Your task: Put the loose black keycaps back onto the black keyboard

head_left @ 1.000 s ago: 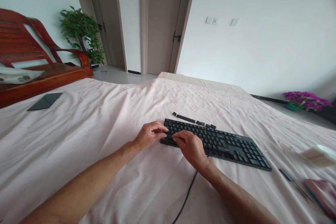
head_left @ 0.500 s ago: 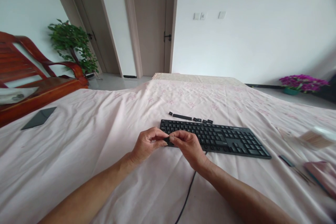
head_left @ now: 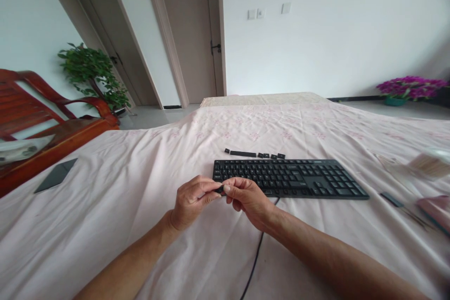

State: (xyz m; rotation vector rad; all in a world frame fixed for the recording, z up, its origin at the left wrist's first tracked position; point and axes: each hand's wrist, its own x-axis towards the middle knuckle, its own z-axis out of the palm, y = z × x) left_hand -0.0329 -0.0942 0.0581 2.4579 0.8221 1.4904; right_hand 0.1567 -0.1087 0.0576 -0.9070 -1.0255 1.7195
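A small black keycap [head_left: 220, 189] is pinched between the thumb and forefinger of my left hand [head_left: 192, 198]. My right hand [head_left: 249, 200] is also closed, its thumb and forefinger pressed together at the right side of that keycap. Fingers cover most of the piece. Both hands are just in front of the left end of a black keyboard [head_left: 298, 180], hiding part of its front row. Along the keyboard's far edge lie a long space bar key [head_left: 243, 153] and several loose keycaps [head_left: 266, 155]. Bare sockets show in the front row.
A black cable [head_left: 258, 248] runs from the keyboard toward me over the pink cloth [head_left: 158, 253]. At the right lie a slim dark-handled tool [head_left: 392, 199], a clear container of thin sticks [head_left: 431, 164] and a pink item [head_left: 436, 211]. A dark flat panel [head_left: 56, 176] lies at the left.
The camera view has tilted and shifted slightly. My hands remain together on the keycap, with the right hand's fingers turned a little and its lower fingers now showing beneath.
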